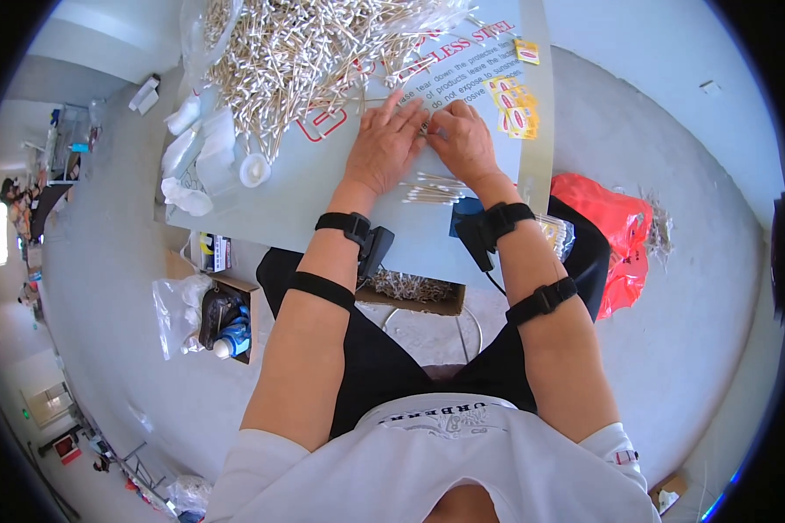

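A large heap of cotton swabs (296, 70) covers the far left of the sheet-topped table. My left hand (388, 144) rests palm down at the near right edge of this heap, its fingers stretched forward. Close beside its fingertips, my right hand (462, 144) has its fingers curled and pressed together; what lies between them is hidden. A small group of cotton swabs (434, 188) lies side by side just below my hands. Yellow printed packets (515, 109) lie to the right of my right hand, with another yellow packet (527, 51) farther back.
Left of my hands are a small round white container (255, 171) and white wrapped rolls (215, 148). Packed swabs (554, 235) sit by my right thigh, near a red plastic bag (606, 240). Below the table's edge stands a cardboard box (449, 302) of swabs.
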`<state>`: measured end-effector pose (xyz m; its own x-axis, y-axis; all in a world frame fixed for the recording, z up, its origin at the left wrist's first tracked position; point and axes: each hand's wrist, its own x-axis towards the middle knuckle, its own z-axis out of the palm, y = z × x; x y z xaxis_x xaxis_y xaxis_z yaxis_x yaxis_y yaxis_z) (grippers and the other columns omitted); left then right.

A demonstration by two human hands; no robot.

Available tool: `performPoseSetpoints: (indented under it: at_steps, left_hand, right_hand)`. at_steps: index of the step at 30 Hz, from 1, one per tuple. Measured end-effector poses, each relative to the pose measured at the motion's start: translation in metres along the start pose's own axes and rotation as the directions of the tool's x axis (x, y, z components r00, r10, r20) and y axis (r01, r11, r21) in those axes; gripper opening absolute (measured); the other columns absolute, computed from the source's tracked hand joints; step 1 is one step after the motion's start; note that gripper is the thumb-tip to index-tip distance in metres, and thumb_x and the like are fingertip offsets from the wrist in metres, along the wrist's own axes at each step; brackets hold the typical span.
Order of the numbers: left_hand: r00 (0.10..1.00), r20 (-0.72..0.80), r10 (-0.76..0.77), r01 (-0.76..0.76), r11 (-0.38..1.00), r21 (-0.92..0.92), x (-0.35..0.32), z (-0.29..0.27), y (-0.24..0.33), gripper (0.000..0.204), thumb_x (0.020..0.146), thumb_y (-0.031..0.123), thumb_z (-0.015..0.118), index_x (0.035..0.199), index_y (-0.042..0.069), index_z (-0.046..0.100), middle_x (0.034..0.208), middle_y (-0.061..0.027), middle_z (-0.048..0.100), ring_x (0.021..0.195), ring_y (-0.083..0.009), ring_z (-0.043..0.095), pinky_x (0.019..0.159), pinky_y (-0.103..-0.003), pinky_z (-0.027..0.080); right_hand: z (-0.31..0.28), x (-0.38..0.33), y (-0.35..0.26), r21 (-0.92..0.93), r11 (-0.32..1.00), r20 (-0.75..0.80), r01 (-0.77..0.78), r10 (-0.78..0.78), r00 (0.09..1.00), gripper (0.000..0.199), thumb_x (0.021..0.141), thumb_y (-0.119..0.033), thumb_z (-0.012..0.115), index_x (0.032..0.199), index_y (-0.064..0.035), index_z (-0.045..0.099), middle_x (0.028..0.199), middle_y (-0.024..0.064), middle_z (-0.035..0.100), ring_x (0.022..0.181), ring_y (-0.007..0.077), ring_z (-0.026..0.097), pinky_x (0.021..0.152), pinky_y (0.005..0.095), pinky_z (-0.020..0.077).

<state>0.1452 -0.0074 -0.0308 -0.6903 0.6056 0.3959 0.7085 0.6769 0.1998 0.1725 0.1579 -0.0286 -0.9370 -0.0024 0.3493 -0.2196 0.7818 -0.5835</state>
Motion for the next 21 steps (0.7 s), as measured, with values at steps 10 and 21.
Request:
performPoseSetpoints:
  at_steps: [10,21]
  left_hand:
    - [0.982,-0.025,-0.188,0.178,0.959,-0.221,-0.029,-0.007,0.017,0.034,0.079,0.008,0.063,0.113,0.007,0.062,0.114,-0.0063,0.056,0.115,-0.0273,0.049,0.098,-0.041,0.039]
    - [0.900,-0.077,-0.428,0.426,0.904,-0.046,0.006,0.000,0.016,0.013,0.074,0.005,0.067,0.085,0.005,0.060,0.092,-0.0111,0.059,0.090,-0.0319,0.056,0.075,-0.043,0.047]
  right_hand:
    - [-0.029,-0.041,0.008,0.073,0.996,0.073,0.047,-0.053,0.996,0.004,0.072,-0.008,0.067,0.073,-0.0091,0.064,0.087,0.0067,0.057,0.090,0.0284,0.056,0.079,0.0398,0.0461]
    - [-0.032,-0.060,0.002,0.134,0.991,0.065,0.020,-0.029,0.998,0.004,0.072,-0.008,0.066,0.075,-0.0075,0.063,0.093,0.0069,0.057,0.095,0.0281,0.055,0.084,0.0391,0.0435]
